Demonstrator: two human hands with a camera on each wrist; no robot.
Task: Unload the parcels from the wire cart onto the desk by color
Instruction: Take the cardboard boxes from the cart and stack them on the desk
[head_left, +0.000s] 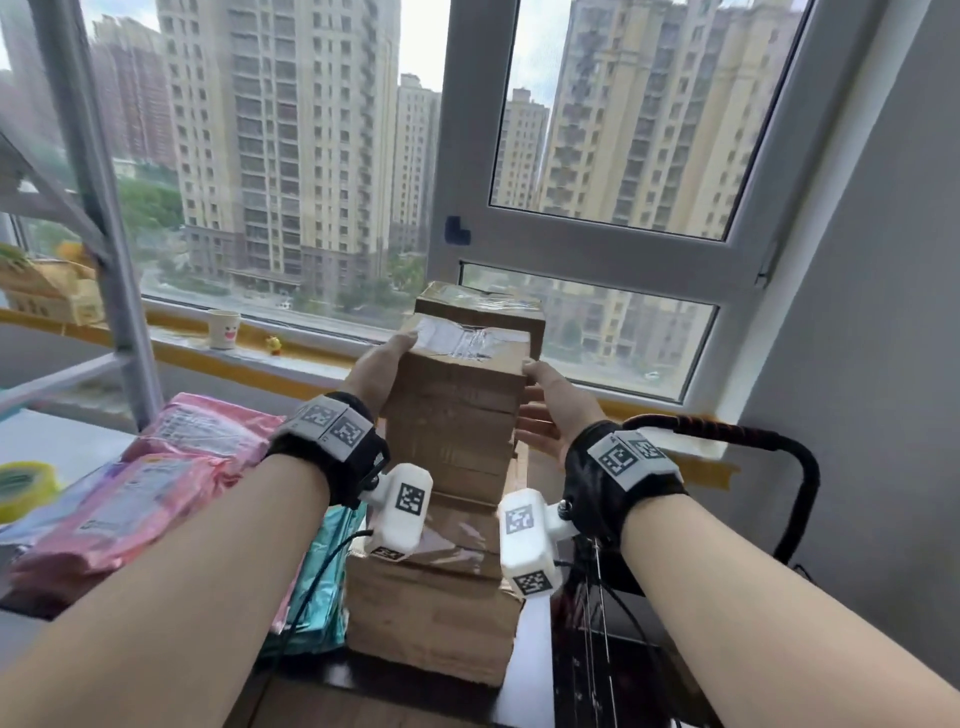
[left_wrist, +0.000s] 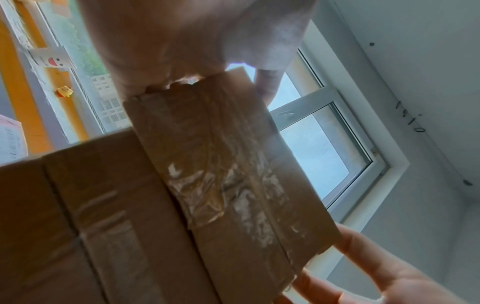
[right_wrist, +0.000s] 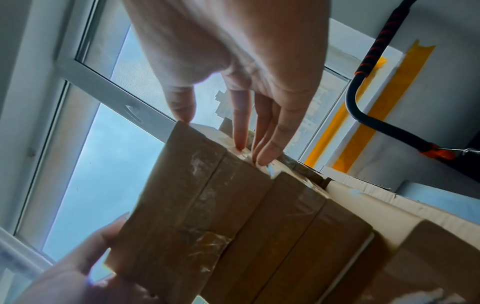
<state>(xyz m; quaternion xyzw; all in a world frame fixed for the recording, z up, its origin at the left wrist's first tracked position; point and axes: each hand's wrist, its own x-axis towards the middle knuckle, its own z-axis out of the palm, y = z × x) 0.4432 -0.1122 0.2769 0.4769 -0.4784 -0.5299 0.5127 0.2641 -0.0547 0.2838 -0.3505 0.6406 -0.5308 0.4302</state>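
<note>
A tall brown cardboard box (head_left: 457, 400) sealed with clear tape stands on end atop a stack of brown boxes (head_left: 431, 623) on the desk (head_left: 337, 680). My left hand (head_left: 379, 364) lies flat against its left side, thumb at the top edge. My right hand (head_left: 545, 405) presses its right side with straight fingers. Another brown box (head_left: 483, 304) stands just behind. In the left wrist view the palm (left_wrist: 182, 41) meets the box (left_wrist: 233, 174). In the right wrist view the fingertips (right_wrist: 267, 156) touch the box (right_wrist: 207, 205) at its taped edge. Pink parcels (head_left: 156, 493) and a teal parcel (head_left: 322, 582) lie to the left.
The wire cart (head_left: 597, 649) with its black handle (head_left: 779, 441) stands at the right, by the wall. A metal shelf frame (head_left: 119, 260) rises at the left. A yellow tape roll (head_left: 26, 488) lies at the left edge. A paper cup (head_left: 223, 328) and toy duck (head_left: 274, 344) sit on the windowsill.
</note>
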